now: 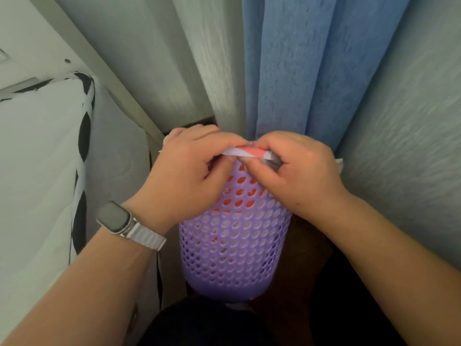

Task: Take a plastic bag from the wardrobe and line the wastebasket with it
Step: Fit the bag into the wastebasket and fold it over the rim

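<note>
A purple perforated wastebasket [234, 243] stands on the floor in front of me, close to my legs. A white and red plastic bag [249, 153] lies inside it and over its rim; red shows through the upper holes. My left hand [184, 176], with a watch on its wrist, and my right hand [296, 176] both pinch the bag's edge at the near side of the rim, fingertips nearly touching. Small white bits of the bag stick out past each hand. The basket's opening is hidden behind my hands.
Grey and blue curtains [287, 71] hang right behind the basket. A white mattress with black-and-white trim [37, 158] is at the left, with a pale frame [112, 78] above it. A dark cable [158, 273] hangs beside the mattress. Dark floor [299, 270] lies under the basket.
</note>
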